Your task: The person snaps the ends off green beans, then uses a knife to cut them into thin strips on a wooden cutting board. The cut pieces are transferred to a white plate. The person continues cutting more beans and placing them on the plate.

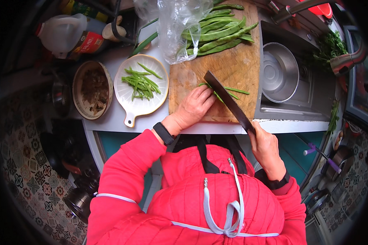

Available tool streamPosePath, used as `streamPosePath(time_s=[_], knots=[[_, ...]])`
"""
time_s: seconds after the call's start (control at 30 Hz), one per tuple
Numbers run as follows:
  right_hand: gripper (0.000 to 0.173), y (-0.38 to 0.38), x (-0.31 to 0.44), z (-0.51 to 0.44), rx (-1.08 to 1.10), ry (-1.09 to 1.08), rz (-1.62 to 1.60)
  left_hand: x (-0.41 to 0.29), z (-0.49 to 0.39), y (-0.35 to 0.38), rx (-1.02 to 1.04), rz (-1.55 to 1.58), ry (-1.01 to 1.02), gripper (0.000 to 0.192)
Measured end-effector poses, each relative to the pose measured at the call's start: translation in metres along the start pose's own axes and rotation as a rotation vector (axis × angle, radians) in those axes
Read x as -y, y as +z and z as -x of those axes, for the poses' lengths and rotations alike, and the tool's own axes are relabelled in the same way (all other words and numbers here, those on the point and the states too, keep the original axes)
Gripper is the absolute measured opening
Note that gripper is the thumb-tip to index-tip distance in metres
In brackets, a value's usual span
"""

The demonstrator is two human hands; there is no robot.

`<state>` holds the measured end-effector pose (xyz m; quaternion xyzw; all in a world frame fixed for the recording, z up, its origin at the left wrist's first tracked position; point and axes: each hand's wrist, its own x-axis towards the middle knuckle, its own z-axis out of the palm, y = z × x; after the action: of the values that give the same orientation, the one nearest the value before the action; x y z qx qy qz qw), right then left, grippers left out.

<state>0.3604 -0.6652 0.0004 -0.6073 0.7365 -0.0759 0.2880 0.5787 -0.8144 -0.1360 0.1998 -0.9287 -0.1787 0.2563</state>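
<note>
My right hand grips the handle of a dark-bladed cleaver, its blade slanting up and to the left across the wooden cutting board. Under my left hand, curled fingertips press a green bean against the board, right beside the blade. Thin green bean strips stick out on the blade's right side. Whole flat green beans lie heaped at the board's far end, partly covered by a clear plastic bag. To the left, a white handled plate holds a pile of sliced green beans.
A bowl of dark food sits left of the plate, below a large plastic jug. Right of the board, a metal basin stands in the sink near the faucet. Leafy greens lie at the far right.
</note>
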Motion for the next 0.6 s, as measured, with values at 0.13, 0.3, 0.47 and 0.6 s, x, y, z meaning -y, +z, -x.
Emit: streamPosePath(time_s=[0.13, 0.3, 0.47, 0.6], knots=[[0.028, 0.023, -0.002, -0.015, -0.099, -0.077, 0.026, -0.001, 0.002, 0.000, 0.011, 0.001, -0.020, 0.032], [0.032, 0.045, -0.002, -0.039, -0.174, -0.112, -0.054, 0.000, 0.003, -0.003, 0.027, 0.017, -0.024, 0.033], [0.024, 0.023, -0.001, -0.020, -0.092, -0.046, -0.061, 0.001, 0.003, -0.003, -0.007, 0.027, -0.031, 0.031], [0.022, 0.009, 0.003, -0.004, -0.033, -0.032, 0.014, 0.003, 0.003, -0.002, -0.003, 0.026, -0.012, 0.031]])
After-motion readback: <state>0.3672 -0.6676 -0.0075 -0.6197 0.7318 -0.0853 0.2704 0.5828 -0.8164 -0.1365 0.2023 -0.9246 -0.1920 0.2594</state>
